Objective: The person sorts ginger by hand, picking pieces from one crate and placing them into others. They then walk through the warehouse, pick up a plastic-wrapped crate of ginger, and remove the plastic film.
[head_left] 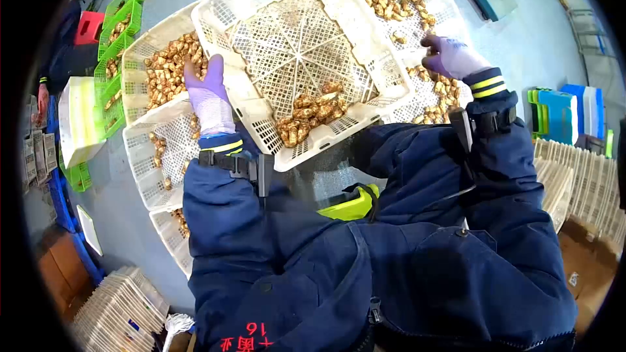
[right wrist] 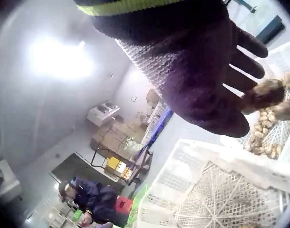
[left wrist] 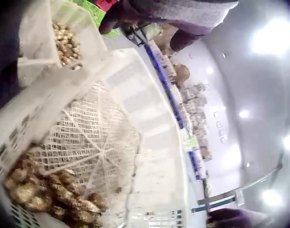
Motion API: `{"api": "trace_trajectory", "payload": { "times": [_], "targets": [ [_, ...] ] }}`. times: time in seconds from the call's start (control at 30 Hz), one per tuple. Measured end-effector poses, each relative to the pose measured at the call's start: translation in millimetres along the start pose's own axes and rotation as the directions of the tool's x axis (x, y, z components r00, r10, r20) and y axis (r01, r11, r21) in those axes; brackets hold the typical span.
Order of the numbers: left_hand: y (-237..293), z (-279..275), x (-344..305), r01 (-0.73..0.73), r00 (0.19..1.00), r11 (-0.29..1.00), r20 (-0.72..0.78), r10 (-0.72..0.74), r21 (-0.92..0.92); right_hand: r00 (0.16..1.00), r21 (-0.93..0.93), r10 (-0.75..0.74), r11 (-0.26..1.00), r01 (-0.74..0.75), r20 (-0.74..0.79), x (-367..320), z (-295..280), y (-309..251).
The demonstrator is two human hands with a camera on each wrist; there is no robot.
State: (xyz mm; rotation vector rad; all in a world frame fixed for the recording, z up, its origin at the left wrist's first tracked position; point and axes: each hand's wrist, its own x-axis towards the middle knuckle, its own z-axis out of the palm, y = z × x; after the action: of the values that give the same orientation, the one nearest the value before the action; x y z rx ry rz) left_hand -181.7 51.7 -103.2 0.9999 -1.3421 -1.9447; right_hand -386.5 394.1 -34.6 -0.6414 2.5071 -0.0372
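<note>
My left hand (head_left: 208,94), in a purple and white glove, is over the left side of a large white basket (head_left: 228,88), thumb and fingers apart. Seen in the left wrist view, this hand (left wrist: 168,19) shows nothing clearly held. Knobbly brown tubers (head_left: 313,114) lie heaped in the basket's near corner. On the right, my other hand (head_left: 456,58) hovers over a white crate (head_left: 450,0), its fingers spread. The right wrist view has this hand (right wrist: 197,80) with a blurred brown tuber (right wrist: 268,92) beside its fingers; whether they touch, I cannot tell.
More white crates stand at the left, one with a dense pile of tubers (head_left: 173,68). Beyond are green baskets (head_left: 120,32) and a red one (head_left: 89,27). Stacked white trays (head_left: 120,306) stand at lower left, others (head_left: 580,182) at right. Another person (right wrist: 99,199) is in the background.
</note>
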Motion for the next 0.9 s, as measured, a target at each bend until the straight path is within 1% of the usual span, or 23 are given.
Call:
{"api": "trace_trajectory", "payload": {
  "times": [0.03,0.07,0.1,0.13,0.17,0.2,0.23,0.27,0.3,0.33,0.37,0.4,0.47,0.5,0.53,0.6,0.63,0.67,0.73,0.77,0.8,0.87,0.9],
  "targets": [
    [-23,-19,12,-0.002,0.997,1.000,-0.081,0.001,-0.015,0.963,-0.169,-0.124,0.982,0.085,-0.237,-1,13,7],
    [-46,-35,22,0.048,0.995,0.993,-0.096,-0.037,0.111,0.984,0.005,-0.114,0.993,0.116,-0.134,-11,-1,-15],
    [-73,-52,31,0.081,0.995,0.980,-0.068,-0.069,0.180,0.948,0.011,-0.237,0.969,0.245,-0.211,-6,1,-31],
    [-79,-58,30,0.112,0.994,0.962,-0.041,-0.105,0.250,0.892,0.011,-0.352,0.929,0.370,-0.285,0,5,-48],
    [-86,-63,25,0.185,0.979,0.954,0.046,-0.201,0.238,0.868,-0.040,-0.414,0.907,0.420,-0.273,9,11,-66],
    [-83,-62,16,0.255,0.948,0.939,0.132,-0.289,0.230,0.889,0.008,-0.439,0.896,0.444,-0.132,15,16,-87],
    [-101,-73,33,0.129,0.970,0.874,0.123,-0.209,0.469,0.854,0.001,-0.514,0.857,0.516,-0.074,19,23,-106],
    [-94,-70,33,0.194,0.953,0.913,0.151,-0.262,0.358,0.930,0.065,-0.329,0.944,0.322,0.165,14,18,-137],
    [-81,-59,30,0.141,0.962,0.925,0.172,-0.212,0.352,0.888,0.104,-0.310,0.951,0.292,0.340,30,34,-143],
    [-73,-52,29,0.090,0.968,0.934,0.191,-0.164,0.344,0.828,-0.029,-0.386,0.901,0.434,0.406,39,46,-150],
    [-82,-60,40,0.062,0.965,0.909,0.207,-0.160,0.412,0.813,-0.038,-0.397,0.890,0.455,0.427,46,57,-153],
    [-62,-33,32,0.070,0.983,0.963,0.149,-0.112,0.261,0.796,-0.046,-0.408,0.878,0.476,0.447,52,66,-159],
    [-62,-25,44,0.074,0.968,0.996,0.238,-0.083,0.048,0.750,-0.011,-0.510,0.824,0.566,0.421,81,89,-166],
    [-65,-22,45,-0.052,0.978,0.975,0.211,0.005,0.218,0.738,-0.007,-0.546,0.802,0.597,0.397,97,103,-169],
    [-50,-18,38,0.064,0.958,0.965,0.256,-0.132,0.255,0.736,0.014,-0.549,0.805,0.593,0.396,99,100,-182],
    [-41,-9,26,0.077,0.985,0.945,0.119,-0.121,0.318,0.726,-0.048,-0.565,0.776,0.629,0.391,123,119,-201],
    [-52,-17,32,0.097,0.988,0.936,0.081,-0.132,0.338,0.708,-0.087,-0.566,0.752,0.653,0.423,131,126,-212],
    [-64,-24,35,0.047,0.992,0.946,0.098,-0.083,0.320,0.710,-0.086,-0.488,0.791,0.605,0.507,135,135,-222],
    [-66,-28,34,0.044,0.995,0.907,0.065,-0.078,0.418,0.687,-0.203,-0.493,0.714,0.670,0.533,139,164,-230],
    [-76,-30,36,-0.041,0.997,0.896,0.078,0.007,0.442,0.693,-0.263,-0.445,0.700,0.664,0.567,138,174,-233],
    [-67,-26,32,-0.100,0.992,0.870,0.112,0.052,0.483,0.697,-0.247,-0.497,0.693,0.678,0.517,131,169,-233],
    [-46,-13,19,0.133,0.988,0.949,0.043,-0.151,0.287,0.719,-0.233,-0.495,0.720,0.653,0.488,138,175,-233],
    [-47,-16,21,0.100,0.985,0.952,0.105,-0.136,0.291,0.713,-0.228,-0.486,0.721,0.654,0.506,143,177,-233]
  ]
}}
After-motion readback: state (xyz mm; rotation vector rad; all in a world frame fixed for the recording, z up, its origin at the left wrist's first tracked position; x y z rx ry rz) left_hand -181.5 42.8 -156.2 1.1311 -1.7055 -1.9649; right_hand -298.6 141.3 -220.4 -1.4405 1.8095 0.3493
